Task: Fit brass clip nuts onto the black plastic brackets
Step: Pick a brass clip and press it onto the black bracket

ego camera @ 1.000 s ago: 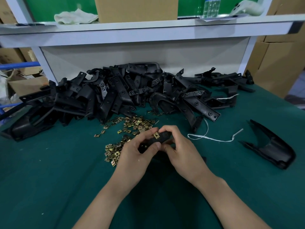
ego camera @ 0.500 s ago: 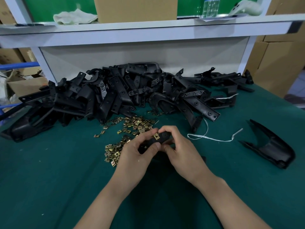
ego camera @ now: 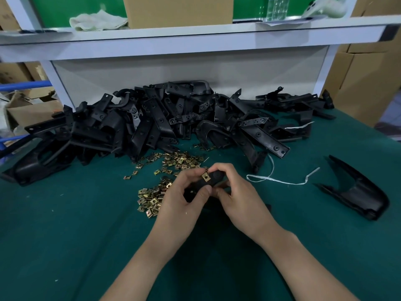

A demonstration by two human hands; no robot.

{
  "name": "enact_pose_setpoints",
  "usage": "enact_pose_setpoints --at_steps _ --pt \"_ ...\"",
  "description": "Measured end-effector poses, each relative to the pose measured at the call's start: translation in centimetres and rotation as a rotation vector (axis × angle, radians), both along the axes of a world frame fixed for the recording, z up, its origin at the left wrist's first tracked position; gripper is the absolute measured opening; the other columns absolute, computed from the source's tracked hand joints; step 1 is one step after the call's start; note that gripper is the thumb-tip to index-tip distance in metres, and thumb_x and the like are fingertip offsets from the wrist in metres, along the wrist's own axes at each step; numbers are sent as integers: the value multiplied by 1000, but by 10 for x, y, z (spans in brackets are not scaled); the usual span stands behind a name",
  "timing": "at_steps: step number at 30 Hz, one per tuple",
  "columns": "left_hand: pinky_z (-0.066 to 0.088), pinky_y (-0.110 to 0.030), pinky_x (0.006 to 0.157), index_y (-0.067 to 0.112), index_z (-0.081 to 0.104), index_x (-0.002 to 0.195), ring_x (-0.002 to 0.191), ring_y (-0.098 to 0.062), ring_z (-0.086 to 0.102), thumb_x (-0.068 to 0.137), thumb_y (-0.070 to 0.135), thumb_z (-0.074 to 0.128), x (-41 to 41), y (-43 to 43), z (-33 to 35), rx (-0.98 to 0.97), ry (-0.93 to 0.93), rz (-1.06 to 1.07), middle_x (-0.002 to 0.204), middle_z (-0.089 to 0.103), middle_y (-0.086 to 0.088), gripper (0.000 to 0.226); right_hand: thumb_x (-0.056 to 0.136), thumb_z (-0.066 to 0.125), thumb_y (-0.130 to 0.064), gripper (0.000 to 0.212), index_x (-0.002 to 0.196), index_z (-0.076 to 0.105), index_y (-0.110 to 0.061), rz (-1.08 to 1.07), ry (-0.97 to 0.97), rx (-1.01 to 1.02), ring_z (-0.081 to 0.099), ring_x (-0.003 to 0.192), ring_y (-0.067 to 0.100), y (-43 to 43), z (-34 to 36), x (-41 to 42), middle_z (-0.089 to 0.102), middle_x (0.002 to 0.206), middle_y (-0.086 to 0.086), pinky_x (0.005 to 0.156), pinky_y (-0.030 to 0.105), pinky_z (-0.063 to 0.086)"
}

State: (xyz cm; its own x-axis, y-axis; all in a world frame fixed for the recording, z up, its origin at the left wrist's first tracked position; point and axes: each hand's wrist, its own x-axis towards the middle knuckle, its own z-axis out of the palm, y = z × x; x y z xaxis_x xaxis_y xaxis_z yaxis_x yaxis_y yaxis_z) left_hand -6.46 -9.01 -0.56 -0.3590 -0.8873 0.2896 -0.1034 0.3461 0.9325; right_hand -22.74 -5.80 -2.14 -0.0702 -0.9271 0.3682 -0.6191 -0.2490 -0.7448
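I see the left hand [ego camera: 182, 199] and right hand [ego camera: 242, 199] gripping a bracket [ego camera: 217, 177] bearing a nut [ego camera: 205, 177], loose nuts [ego camera: 176, 162] and pile [ego camera: 152, 127] just beyond.

Head camera looks forward and down, seemingly close over the table [ego camera: 65, 246].

green table cover [ego camera: 65, 246]: matt cloth, felt-like nap. bracket pile [ego camera: 152, 127]: black moulded plastic, mostly matt, dull sheen on the flat faces. held bracket [ego camera: 217, 178]: same plastic, smooth. loose clip nuts [ego camera: 178, 161]: brass-coloured metal, bright, glinting; fitted clip nut [ego camera: 205, 177] likewise. black cover [ego camera: 358, 192] at the right: smoother plastic, soft gloss. strap [ego camera: 277, 181]: white plastic tape, shiny. shelf [ego camera: 195, 42]: white, smooth. box [ego camera: 178, 9]: brown cardboard, matt. rag [ego camera: 97, 22]: pale nubbly cloth. bottle [ego camera: 278, 7]: clear plastic.
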Motion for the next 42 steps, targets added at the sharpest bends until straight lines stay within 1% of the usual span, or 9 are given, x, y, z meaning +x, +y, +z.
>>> enact_pose_setpoints --at_steps 4,7,11,19,24,28,32,35,42 --pt "42 -2 83 33 62 113 106 7 61 93 13 69 0 -1 -1 11 26 -10 105 69 25 28 96 59 -20 44 123 41 -49 5 13 2 64 95 12 0 1 0 65 106 -17 80 46 54" --pt "44 -5 84 34 63 112 107 3 62 93 14 69 2 -3 -2 24 33 -17 106 70 21 28 97 60 -17 47 122 40 -50 -5 23 14 64 94 9 -1 1 0 64 103 -20 80 44 54" --pt "45 -7 83 34 63 111 103 2 64 93 14 69 2 -3 -1 30 31 -23 105 71 19 28 97 61 -17 48 121 39 -52 -10 18 26 64 95 7 -1 1 1 64 103 -25 82 42 54" --pt "46 -8 82 34 66 107 100 0 65 93 15 70 3 -3 -1 63 52 -39 102 73 16 24 97 61 -17 47 122 39 -50 -13 28 20 65 92 13 -1 1 2 67 103 -15 80 47 54" --pt "47 -10 82 34 68 106 99 -3 66 92 14 70 3 -4 -1 68 72 -46 99 72 14 25 97 61 -17 47 122 39 -50 -6 22 15 65 97 14 -1 1 1 67 107 -15 82 48 54" --pt "46 -9 80 34 68 105 97 -1 66 92 13 71 3 -4 1 63 83 -56 97 72 15 25 97 62 -17 47 122 39 -49 -4 19 10 66 98 12 -1 1 1 66 108 -16 82 48 54" --pt "47 -9 80 40 69 101 94 0 66 92 13 71 3 -4 2 60 86 -66 95 72 14 29 97 62 -17 47 122 39 -49 -2 21 3 66 97 13 -2 0 1 66 107 -16 81 48 54" --pt "47 -10 79 41 69 101 91 1 65 91 13 71 3 -4 3 55 89 -68 92 71 14 30 97 62 -18 47 122 39 -49 -5 24 -2 65 95 12 -3 -1 1 66 105 -17 80 48 54" --pt "47 -10 82 40 70 102 97 0 67 92 12 71 3 -4 3 60 91 -76 98 74 13 30 96 61 -19 48 121 39 -54 -16 27 2 66 88 18 -3 -2 0 66 100 -13 77 50 54"
